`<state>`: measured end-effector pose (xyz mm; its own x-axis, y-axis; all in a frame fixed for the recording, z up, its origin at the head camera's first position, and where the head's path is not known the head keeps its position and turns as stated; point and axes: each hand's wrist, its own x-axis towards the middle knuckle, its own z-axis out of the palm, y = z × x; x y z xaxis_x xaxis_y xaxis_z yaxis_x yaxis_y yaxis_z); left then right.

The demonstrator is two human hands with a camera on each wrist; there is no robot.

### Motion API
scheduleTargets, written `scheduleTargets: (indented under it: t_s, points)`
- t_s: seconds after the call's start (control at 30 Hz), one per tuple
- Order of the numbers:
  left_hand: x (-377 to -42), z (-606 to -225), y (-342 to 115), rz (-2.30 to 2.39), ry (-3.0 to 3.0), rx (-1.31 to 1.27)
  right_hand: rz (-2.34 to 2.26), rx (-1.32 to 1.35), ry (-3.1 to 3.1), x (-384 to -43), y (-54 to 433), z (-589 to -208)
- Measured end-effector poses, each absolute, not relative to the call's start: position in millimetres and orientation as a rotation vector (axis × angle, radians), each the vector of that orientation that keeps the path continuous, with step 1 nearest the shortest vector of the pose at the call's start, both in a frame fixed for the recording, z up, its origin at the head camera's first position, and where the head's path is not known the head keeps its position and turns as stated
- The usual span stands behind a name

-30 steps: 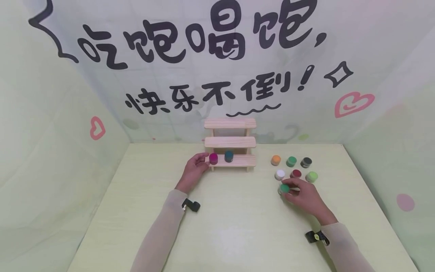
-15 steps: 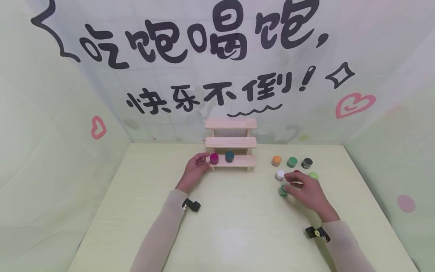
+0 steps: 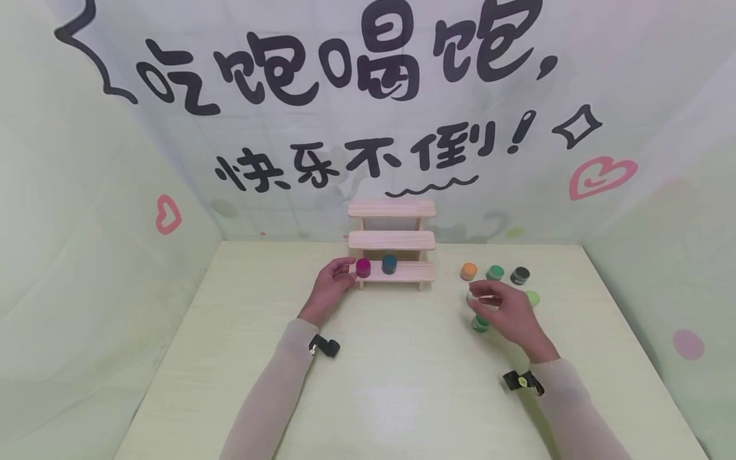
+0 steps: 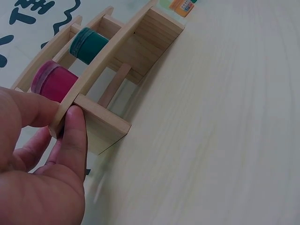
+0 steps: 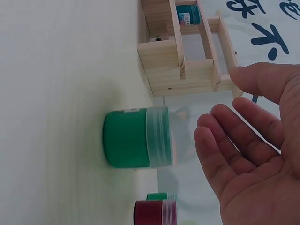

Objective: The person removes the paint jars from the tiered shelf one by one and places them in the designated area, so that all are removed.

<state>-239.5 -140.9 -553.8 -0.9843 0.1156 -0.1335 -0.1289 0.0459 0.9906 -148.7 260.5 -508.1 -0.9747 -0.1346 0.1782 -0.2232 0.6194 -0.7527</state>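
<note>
The right hand has been taken off the front green pot and moved forward, while the left hand has been kept at the wooden stand. The green pot has been left upright on the desk, just in front of the other loose pots. The fingers of the right hand are held apart and a little bent, with the thumb well away from them and nothing gripped. The white pot is mostly hidden by them in the head view; whether it is touched cannot be told. By the left hand, the end of the lowest step is pinched between the fingers and thumb. On that step a pink pot is set by the left hand, and a teal pot is set near the middle. At the back of the desk, an orange pot, another green pot and a black pot are lined up. A light green pot is partly covered by the right hand. A dark red pot is shown in the right wrist view.
</note>
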Motion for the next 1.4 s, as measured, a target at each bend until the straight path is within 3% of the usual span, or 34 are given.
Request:
scheduleTargets:
  t_s: [1.4]
  points:
    - [-239,-553,-142,2.072,2.124,-0.014,1.533,0.401,-2.547,-207,171,-503]
